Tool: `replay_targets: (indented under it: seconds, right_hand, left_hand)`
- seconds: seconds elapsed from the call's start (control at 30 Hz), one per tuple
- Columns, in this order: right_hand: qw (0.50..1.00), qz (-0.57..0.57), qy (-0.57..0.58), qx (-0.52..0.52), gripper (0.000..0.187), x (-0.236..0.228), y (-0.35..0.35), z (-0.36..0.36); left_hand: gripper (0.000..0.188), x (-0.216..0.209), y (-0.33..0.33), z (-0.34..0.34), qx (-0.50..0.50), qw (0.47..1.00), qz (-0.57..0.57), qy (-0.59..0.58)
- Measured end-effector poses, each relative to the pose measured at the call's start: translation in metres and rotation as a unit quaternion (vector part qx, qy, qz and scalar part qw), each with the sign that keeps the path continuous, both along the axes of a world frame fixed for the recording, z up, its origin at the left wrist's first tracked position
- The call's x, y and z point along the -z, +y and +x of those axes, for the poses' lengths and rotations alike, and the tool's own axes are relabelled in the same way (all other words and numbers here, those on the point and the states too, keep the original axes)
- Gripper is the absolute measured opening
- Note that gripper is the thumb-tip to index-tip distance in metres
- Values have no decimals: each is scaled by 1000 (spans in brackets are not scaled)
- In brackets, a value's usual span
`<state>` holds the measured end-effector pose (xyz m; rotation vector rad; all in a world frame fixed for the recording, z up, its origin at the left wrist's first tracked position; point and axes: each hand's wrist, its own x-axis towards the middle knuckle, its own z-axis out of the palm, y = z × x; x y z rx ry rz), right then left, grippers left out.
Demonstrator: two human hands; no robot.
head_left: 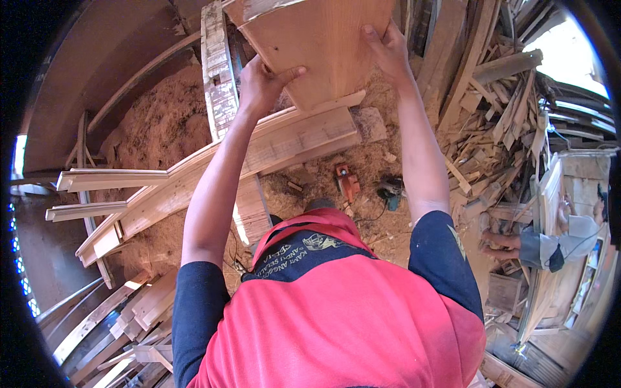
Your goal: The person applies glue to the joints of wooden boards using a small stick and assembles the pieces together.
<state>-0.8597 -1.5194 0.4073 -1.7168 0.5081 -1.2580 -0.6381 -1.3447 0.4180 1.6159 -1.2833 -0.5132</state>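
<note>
A wide, smooth wooden board point(317, 52) is held out in front of me at the top of the view, its far end cut off by the edge. My left hand point(264, 84) grips its left edge, thumb lying on the upper face and fingers hidden underneath. On the right edge, my right hand point(388, 53) is closed with the thumb on top. Just under the near end of the board lies a long grooved timber frame piece point(259, 150), slanting down to the left. A pale, marked support beam point(218, 71) passes beside my left hand.
On the sawdust-covered floor sit an orange power tool point(347, 181) and a teal power tool point(391, 193). Offcuts form a heap point(501, 129) at the right. Another person's arm point(550, 247) reaches in near a wooden panel. Boards point(139, 310) are piled at lower left.
</note>
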Motion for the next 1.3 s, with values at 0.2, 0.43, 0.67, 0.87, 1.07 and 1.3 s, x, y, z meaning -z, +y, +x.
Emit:
replay_targets:
  seconds: [0.2,0.43,0.67,0.87,1.07,1.3]
  right_hand:
    - [1000,29,2,-11,56,13,-9,-10]
    - [986,90,-139,-25,42,28,-16,-12]
    - [999,-2,-16,35,58,49,-31,-12]
    - [991,-57,-25,119,55,73,-52,-8]
    - [979,-77,-9,190,62,46,-19,14]
    - [977,-66,-33,198,55,56,-27,9]
  left_hand:
    - [48,3,-11,-2,23,999,-16,-29]
    - [49,12,-31,-14,34,999,-17,-27]
    - [53,20,-41,-16,20,999,-12,-44]
    - [54,28,-53,-11,30,998,8,-63]
    - [55,50,-51,3,31,999,2,-8]
    - [54,44,-51,0,44,999,6,-12]
